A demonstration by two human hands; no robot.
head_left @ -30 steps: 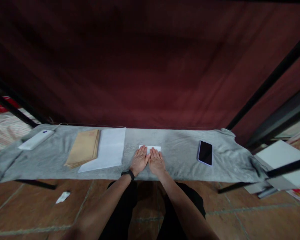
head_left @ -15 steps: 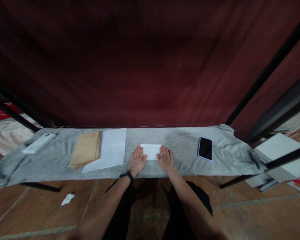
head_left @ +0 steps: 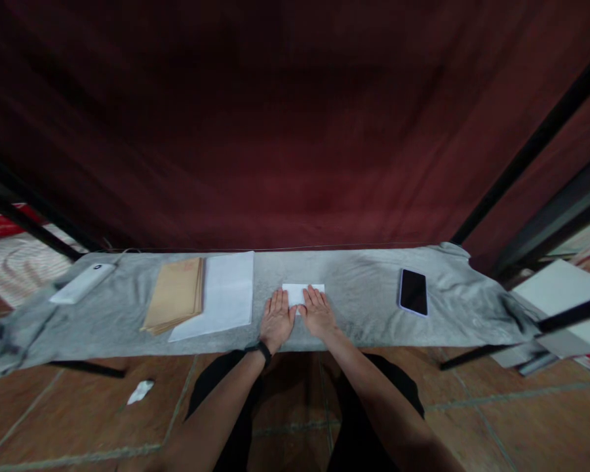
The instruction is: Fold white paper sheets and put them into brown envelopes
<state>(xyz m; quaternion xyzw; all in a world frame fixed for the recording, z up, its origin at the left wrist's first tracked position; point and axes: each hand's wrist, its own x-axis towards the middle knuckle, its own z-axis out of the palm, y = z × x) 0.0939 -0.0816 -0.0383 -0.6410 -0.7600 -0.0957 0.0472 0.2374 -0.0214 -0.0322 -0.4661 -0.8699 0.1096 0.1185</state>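
- White paper (head_left: 297, 297), in the head view, lies flat on grey cloth (head_left: 364, 298), just below the middle of the frame.
- Left hand (head_left: 277, 321) rests palm down over its left end, right hand (head_left: 318, 316) over its right; fingers of both are straight and flat, gripping nothing, with the thumbs pointing inward.
- The paper seems already folded small, judging by the larger white sheets (head_left: 232, 288) left of centre; whether any fold is left undone cannot be told.
- Brown envelopes (head_left: 174, 295) overlap those sheets, well apart from both hands; a phone (head_left: 413, 292) lies right of centre.
- Hands hide the paper's lower corners and part of its sides; its layers cannot be counted.
- Envelopes cover some of the sheets, and a pale slab (head_left: 558, 292) is cut off at the right edge.
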